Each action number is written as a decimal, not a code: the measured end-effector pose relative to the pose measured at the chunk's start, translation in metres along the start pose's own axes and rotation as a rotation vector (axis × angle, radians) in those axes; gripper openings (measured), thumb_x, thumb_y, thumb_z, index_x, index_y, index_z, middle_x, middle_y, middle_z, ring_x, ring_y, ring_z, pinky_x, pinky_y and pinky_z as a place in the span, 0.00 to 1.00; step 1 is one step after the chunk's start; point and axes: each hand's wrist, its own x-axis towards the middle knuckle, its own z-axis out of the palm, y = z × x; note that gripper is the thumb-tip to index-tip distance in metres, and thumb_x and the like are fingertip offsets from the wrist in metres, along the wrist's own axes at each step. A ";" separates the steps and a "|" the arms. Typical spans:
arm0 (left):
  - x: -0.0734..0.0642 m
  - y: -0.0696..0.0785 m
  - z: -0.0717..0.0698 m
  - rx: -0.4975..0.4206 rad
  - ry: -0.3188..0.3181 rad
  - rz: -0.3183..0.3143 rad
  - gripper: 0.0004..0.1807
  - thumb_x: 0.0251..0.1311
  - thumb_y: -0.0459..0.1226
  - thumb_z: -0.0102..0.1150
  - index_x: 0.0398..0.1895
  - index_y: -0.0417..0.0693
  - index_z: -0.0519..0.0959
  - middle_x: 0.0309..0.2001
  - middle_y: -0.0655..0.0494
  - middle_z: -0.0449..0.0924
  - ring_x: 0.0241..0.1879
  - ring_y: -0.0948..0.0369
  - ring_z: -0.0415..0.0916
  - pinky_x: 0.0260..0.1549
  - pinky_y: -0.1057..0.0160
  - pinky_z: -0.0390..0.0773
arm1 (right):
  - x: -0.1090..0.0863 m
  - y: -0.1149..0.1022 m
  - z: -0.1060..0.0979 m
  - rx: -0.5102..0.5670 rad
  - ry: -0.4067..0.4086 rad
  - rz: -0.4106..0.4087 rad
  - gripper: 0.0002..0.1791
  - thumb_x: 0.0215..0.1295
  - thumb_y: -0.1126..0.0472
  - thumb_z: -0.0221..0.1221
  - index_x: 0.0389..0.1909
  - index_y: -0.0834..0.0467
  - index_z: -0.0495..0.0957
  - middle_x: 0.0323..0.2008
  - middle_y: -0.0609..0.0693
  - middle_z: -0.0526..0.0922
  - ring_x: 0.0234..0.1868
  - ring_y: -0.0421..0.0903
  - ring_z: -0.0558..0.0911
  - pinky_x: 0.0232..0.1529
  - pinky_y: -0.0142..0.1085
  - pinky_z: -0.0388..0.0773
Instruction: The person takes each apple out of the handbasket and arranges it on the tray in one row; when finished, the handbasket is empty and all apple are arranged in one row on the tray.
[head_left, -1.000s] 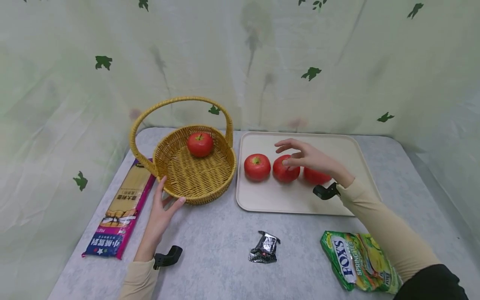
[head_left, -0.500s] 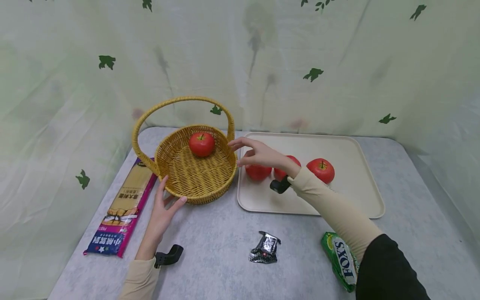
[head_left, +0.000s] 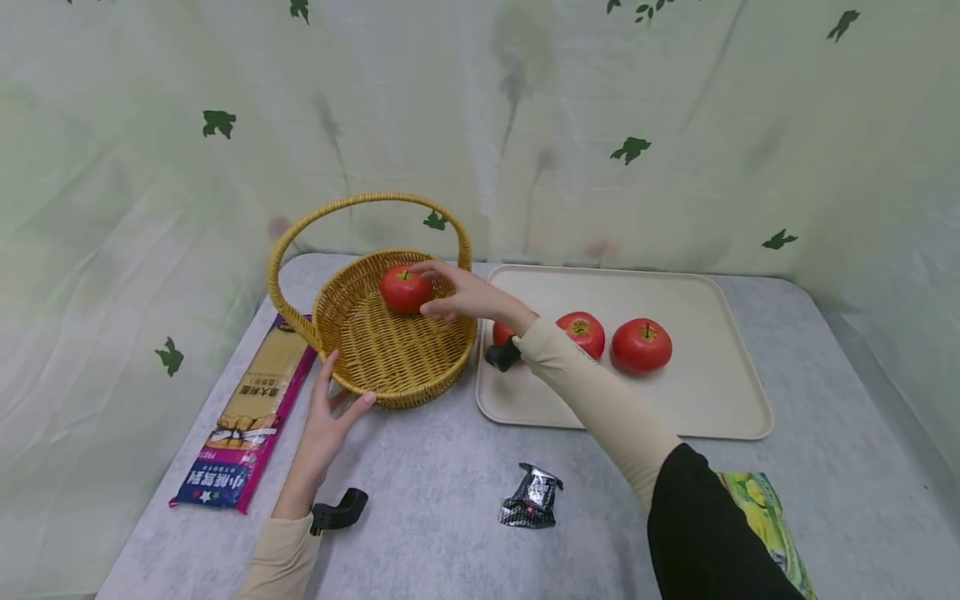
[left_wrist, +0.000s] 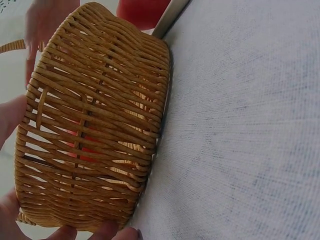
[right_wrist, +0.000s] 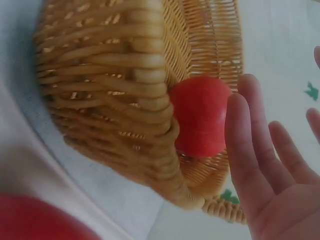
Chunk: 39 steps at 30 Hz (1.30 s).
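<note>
A yellow wicker basket (head_left: 397, 367) stands at the back left with one red apple (head_left: 406, 289) inside. My left hand (head_left: 325, 425) holds its near left side, thumb at the rim and fingers along the outer wall; the left wrist view shows the fingertips (left_wrist: 105, 230) against the weave. Over the basket's right side, my right hand (head_left: 476, 297) reaches in beside the apple, fingers extended and nothing in its grasp. In the right wrist view its fingertips (right_wrist: 237, 107) overlap the apple's edge. Three more red apples (head_left: 641, 346) lie on the beige tray (head_left: 697, 400), the leftmost partly hidden by my right wrist.
A pasta packet (head_left: 243, 417) lies left of the basket. A small black shiny wrapped item (head_left: 531, 497) sits at front centre. A green bag (head_left: 765, 517) at front right is mostly covered by the black sleeve. The basket's tall handle (head_left: 367, 198) arches above it.
My right hand has moved left from above the tray's apples to over the basket, beside the apple inside. My left hand has stayed at the basket. The apples have not moved.
</note>
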 end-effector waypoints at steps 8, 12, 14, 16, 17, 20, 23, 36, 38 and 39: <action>0.001 0.001 0.001 0.006 0.000 -0.008 0.46 0.66 0.41 0.57 0.77 0.65 0.36 0.75 0.52 0.28 0.68 0.38 0.48 0.57 0.36 0.61 | 0.021 -0.003 0.004 0.078 0.069 0.104 0.37 0.66 0.61 0.60 0.73 0.50 0.55 0.70 0.57 0.56 0.43 0.57 0.81 0.42 0.45 0.79; 0.000 0.000 -0.001 0.000 -0.005 -0.013 0.46 0.66 0.41 0.57 0.77 0.66 0.36 0.75 0.52 0.28 0.68 0.38 0.48 0.57 0.35 0.61 | 0.031 -0.002 0.007 0.106 0.077 0.131 0.38 0.66 0.61 0.59 0.73 0.49 0.54 0.69 0.59 0.56 0.44 0.60 0.81 0.42 0.44 0.80; 0.001 -0.001 -0.001 -0.005 -0.010 -0.013 0.46 0.66 0.41 0.57 0.77 0.65 0.36 0.75 0.52 0.28 0.68 0.38 0.47 0.57 0.36 0.61 | 0.036 0.000 0.009 0.128 0.077 0.140 0.39 0.66 0.61 0.59 0.74 0.50 0.52 0.69 0.61 0.56 0.45 0.63 0.80 0.43 0.46 0.79; 0.001 -0.001 -0.002 -0.004 -0.011 -0.010 0.47 0.66 0.41 0.57 0.77 0.65 0.36 0.75 0.51 0.28 0.68 0.38 0.47 0.57 0.36 0.61 | 0.040 0.001 0.010 0.158 0.081 0.154 0.40 0.66 0.61 0.59 0.75 0.50 0.50 0.69 0.62 0.55 0.47 0.66 0.79 0.46 0.51 0.77; 0.002 -0.001 -0.002 -0.002 -0.011 -0.009 0.47 0.66 0.41 0.57 0.77 0.65 0.36 0.75 0.51 0.27 0.68 0.38 0.47 0.57 0.36 0.61 | 0.042 0.002 0.011 0.171 0.083 0.163 0.40 0.66 0.61 0.59 0.75 0.50 0.49 0.69 0.61 0.55 0.48 0.67 0.78 0.47 0.52 0.76; 0.002 -0.001 -0.002 0.003 -0.007 -0.005 0.47 0.66 0.41 0.57 0.77 0.66 0.36 0.75 0.51 0.28 0.68 0.38 0.48 0.57 0.36 0.61 | 0.049 0.006 0.016 0.209 0.092 0.189 0.41 0.66 0.62 0.58 0.75 0.49 0.48 0.70 0.60 0.53 0.49 0.69 0.77 0.50 0.55 0.74; 0.002 -0.001 -0.003 0.002 -0.005 -0.003 0.47 0.66 0.40 0.57 0.77 0.66 0.36 0.75 0.52 0.28 0.68 0.38 0.48 0.57 0.37 0.61 | 0.055 0.008 0.021 0.205 0.108 0.214 0.41 0.67 0.62 0.58 0.75 0.50 0.47 0.70 0.58 0.53 0.49 0.68 0.77 0.51 0.55 0.74; 0.001 -0.003 -0.001 -0.005 0.001 0.000 0.47 0.66 0.41 0.58 0.77 0.66 0.36 0.75 0.52 0.28 0.68 0.38 0.47 0.57 0.36 0.61 | 0.063 0.015 0.037 0.072 0.294 0.285 0.38 0.62 0.64 0.63 0.72 0.50 0.60 0.66 0.56 0.49 0.40 0.66 0.81 0.42 0.50 0.79; 0.001 -0.003 -0.001 -0.004 0.003 -0.001 0.47 0.66 0.41 0.58 0.77 0.66 0.37 0.75 0.52 0.28 0.68 0.38 0.47 0.56 0.36 0.61 | 0.063 0.017 0.038 0.004 0.321 0.285 0.37 0.60 0.63 0.65 0.70 0.50 0.62 0.64 0.56 0.51 0.38 0.64 0.82 0.38 0.47 0.81; 0.001 -0.003 0.000 -0.004 0.004 0.000 0.47 0.66 0.41 0.58 0.77 0.66 0.37 0.75 0.51 0.28 0.68 0.38 0.47 0.56 0.36 0.61 | 0.063 0.017 0.039 -0.032 0.329 0.288 0.37 0.59 0.63 0.65 0.69 0.50 0.63 0.63 0.56 0.53 0.37 0.61 0.82 0.37 0.45 0.81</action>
